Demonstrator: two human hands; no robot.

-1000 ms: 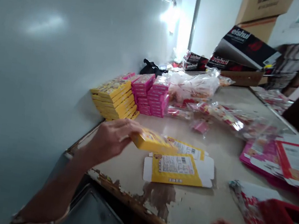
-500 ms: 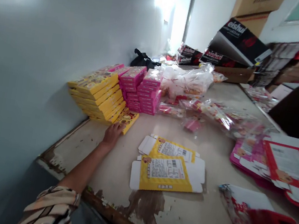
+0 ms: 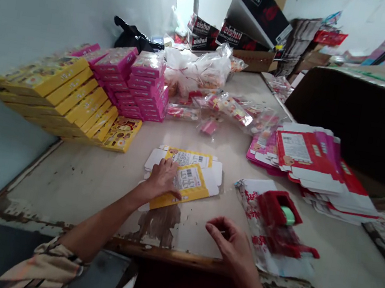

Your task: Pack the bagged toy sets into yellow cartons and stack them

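Observation:
My left hand (image 3: 163, 178) lies across the upper of two flat yellow cartons. Its fingers are over the printed face and its thumb is at the near edge, gripping the yellow carton (image 3: 191, 187). The second yellow carton (image 3: 204, 159) sticks out behind it, with white flaps showing. Over the bare tabletop to the right, my right hand (image 3: 229, 237) is loosely curled, with a gap between thumb and fingers and nothing visible in it. A red tape dispenser (image 3: 275, 208) with a green roll stands right of that hand, on a printed plastic bag (image 3: 250, 206).
Stacked yellow boxes (image 3: 65, 94) and pink boxes (image 3: 146, 88) stand by the wall at left. Clear-wrapped packets (image 3: 227, 108) and white plastic bags (image 3: 197, 69) lie farther back. Flat red and pink cartons (image 3: 307, 155) are piled at right, beside a large dark open box (image 3: 356, 126).
My left hand has left the single yellow box beside the stack and moved right onto the flat cartons. The upper carton has turned slightly. My right hand has come farther into view.

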